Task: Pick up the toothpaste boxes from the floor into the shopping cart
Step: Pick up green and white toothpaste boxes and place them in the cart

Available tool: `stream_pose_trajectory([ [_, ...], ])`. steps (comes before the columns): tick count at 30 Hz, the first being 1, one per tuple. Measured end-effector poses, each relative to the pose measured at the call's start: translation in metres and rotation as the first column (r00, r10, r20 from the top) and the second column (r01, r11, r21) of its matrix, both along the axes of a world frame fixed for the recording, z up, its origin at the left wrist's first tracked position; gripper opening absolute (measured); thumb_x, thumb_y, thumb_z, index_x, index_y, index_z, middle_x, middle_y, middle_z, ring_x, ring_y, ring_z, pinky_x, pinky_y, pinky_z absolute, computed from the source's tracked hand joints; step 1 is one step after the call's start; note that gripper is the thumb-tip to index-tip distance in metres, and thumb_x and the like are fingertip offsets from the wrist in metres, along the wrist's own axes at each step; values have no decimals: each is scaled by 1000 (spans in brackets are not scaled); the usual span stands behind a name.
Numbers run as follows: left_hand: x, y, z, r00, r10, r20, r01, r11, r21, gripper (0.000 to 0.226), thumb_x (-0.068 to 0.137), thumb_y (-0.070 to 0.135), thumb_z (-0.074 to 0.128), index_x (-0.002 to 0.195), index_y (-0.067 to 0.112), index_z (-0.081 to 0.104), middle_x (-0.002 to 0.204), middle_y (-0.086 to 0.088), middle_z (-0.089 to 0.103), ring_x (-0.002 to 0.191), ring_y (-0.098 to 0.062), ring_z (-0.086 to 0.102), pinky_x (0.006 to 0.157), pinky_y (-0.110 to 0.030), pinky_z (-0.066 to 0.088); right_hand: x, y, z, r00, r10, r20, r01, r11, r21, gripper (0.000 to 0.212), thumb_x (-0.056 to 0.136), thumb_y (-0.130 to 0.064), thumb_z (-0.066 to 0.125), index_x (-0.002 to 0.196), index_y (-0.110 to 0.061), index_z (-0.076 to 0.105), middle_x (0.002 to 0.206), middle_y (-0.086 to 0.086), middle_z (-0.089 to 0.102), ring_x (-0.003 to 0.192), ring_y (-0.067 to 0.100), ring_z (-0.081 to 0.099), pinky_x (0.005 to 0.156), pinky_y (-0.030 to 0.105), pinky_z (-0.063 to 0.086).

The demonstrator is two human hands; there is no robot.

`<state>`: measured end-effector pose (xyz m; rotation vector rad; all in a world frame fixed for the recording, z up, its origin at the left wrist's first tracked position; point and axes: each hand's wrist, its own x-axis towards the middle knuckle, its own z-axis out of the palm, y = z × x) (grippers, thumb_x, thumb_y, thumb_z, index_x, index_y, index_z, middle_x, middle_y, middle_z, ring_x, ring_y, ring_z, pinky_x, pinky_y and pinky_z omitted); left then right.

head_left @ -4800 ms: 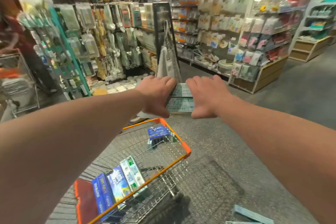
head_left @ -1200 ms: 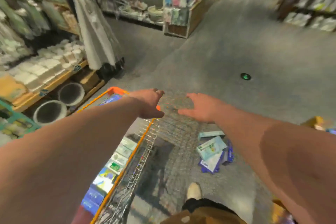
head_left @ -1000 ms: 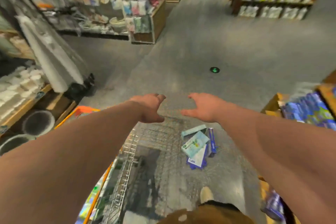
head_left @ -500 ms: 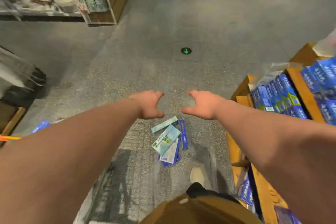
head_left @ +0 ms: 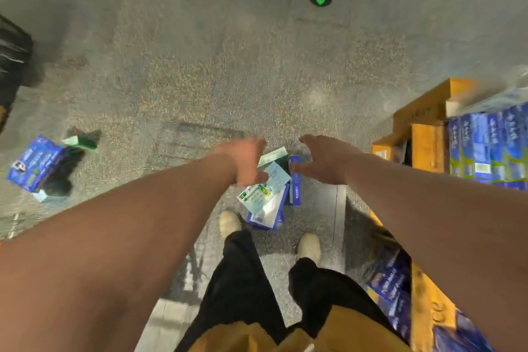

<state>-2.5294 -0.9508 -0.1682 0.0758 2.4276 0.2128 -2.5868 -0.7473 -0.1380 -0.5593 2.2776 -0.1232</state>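
While left hand (head_left: 246,161) and right hand (head_left: 328,159) hover wide, empty, toothpaste boxes (head_left: 265,196) lie piled beneath.

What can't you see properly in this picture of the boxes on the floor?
1. Head view: how many boxes are in the pile. They overlap, and the left hand covers the top ones.
2. Head view: the words on the boxes. They are too small and blurry to read.
3. The shopping cart: it is outside the picture.
4. Head view: the dark thing at the left edge. It is cut off.
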Motion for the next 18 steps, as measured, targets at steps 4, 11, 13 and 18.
stream_pose_trajectory([
  [4,-39,-22,-69,999,9,43,-9,1000,-7,73,87,63,61,144,22,41,132,-1,55,109,-27,61,84,-45,57,-35,-24,-60,996,-65,54,63,998,29,69,94,-57,61,147,-17,41,145,8,53,129,29,53,103,45,44],
  [11,-71,-56,-242,982,61,180,-68,997,31,41,85,58,64,111,29,53,104,5,60,87,-20,63,77,-41,58,-94,-73,-231,990,-17,137,12,999,39,64,96,-53,61,142,-12,45,123,8,58,109,27,57,89,36,47],
  [13,-68,-63,-299,973,106,207,-105,994,-14,49,84,57,64,122,29,52,114,5,59,96,-23,63,83,-44,54,-97,-83,-298,983,66,170,-78,995,68,71,95,-56,58,148,-11,40,135,11,55,118,30,55,93,36,46],
  [18,-66,-61,-435,959,181,218,-173,983,-57,65,89,54,63,139,19,42,137,-5,46,123,-29,52,91,-49,47,-106,-90,-442,965,174,196,-197,975,103,65,95,-51,60,144,-12,42,131,11,56,117,33,58,86,40,48],
])
